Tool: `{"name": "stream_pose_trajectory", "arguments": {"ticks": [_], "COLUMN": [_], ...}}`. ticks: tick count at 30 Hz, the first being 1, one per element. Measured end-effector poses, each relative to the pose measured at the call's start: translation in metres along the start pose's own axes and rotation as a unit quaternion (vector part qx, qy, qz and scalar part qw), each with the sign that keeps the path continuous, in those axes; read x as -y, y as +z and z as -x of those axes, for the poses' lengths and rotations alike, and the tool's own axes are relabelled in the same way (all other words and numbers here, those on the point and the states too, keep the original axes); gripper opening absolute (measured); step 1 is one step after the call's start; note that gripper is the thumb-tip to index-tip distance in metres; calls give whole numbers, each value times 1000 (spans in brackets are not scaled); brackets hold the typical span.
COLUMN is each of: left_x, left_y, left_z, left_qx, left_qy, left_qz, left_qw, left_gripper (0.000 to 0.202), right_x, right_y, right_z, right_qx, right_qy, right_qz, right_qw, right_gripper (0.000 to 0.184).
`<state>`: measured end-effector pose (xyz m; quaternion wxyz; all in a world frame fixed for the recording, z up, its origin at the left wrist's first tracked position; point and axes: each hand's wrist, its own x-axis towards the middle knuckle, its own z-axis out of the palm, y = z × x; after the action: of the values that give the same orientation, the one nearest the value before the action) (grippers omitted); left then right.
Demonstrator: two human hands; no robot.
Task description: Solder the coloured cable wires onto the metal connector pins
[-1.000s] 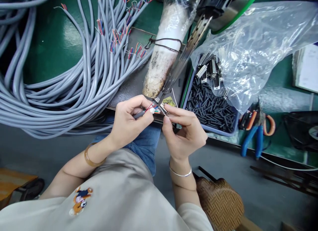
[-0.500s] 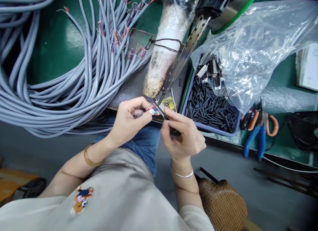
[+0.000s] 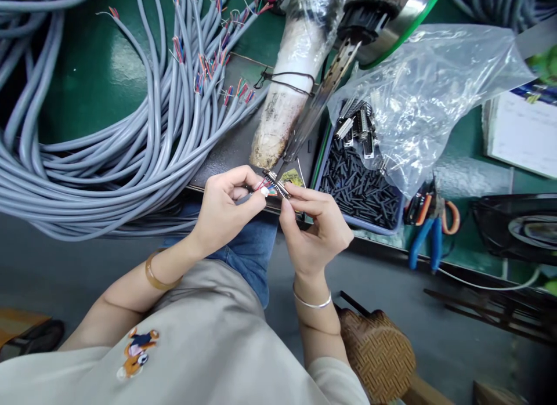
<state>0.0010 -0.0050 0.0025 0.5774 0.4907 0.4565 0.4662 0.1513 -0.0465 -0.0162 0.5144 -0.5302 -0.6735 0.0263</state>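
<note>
My left hand (image 3: 228, 202) pinches a small bunch of thin coloured wires (image 3: 270, 188) between thumb and forefinger; something white sits at its fingertips. My right hand (image 3: 317, 222) is closed on one end of a metal multi-pin connector (image 3: 278, 183), which lies slanted between the two hands. The wire ends meet the connector's pin side, though which pins they touch is too small to tell. Just above, the soldering iron (image 3: 311, 115) points down, its dark tip close to or touching the connector. Beside the tip is the scorched end of a white wrapped roll (image 3: 281, 97).
Many grey cables (image 3: 174, 138) with stripped ends cover the left side. At right, a blue bin (image 3: 369, 224) holds short black tubes (image 3: 354, 184), several connectors (image 3: 361, 123) and a plastic bag (image 3: 439, 86). Blue-handled pliers (image 3: 429, 239) lie at the bench edge.
The view has shifted slightly to the right, so the bench things appear farther left. Both hands keep their hold, with the connector a little nearer the iron's tip.
</note>
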Motion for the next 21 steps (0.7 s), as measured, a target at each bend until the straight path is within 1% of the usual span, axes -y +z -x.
{"name": "stream_pose_trajectory", "arguments": {"ticks": [6,12,14,16,19,21], "left_x": [-6,-3,-2,-1,-2,-3], "left_y": [0,-2,-2,-2,-4,-6], "left_z": [-1,-3,-3,-3,-1,1], "left_qx": [2,19,21,23,42,51], "left_qy": [14,-14,-23,-28,-42,-57], "left_qz": [-18,-1,2,2,7,14], "left_qw": [1000,1000,1000,999,998,997], "left_gripper": [13,12,11,12,13,14], "right_x": [3,-1,-3,-4,-3,-1], "right_y": [-1,-4,-4,-5,-5,-5], "right_z": [-4,1,3,5,6,6], "right_qx": [-6,6,13,10,-9,-20], "right_qy": [-22,-89,-102,-105,-105,-81], "right_qz": [19,75,89,100,105,87], "right_qw": [1000,993,991,989,989,993], "right_gripper": [17,19,18,18,20,20]}}
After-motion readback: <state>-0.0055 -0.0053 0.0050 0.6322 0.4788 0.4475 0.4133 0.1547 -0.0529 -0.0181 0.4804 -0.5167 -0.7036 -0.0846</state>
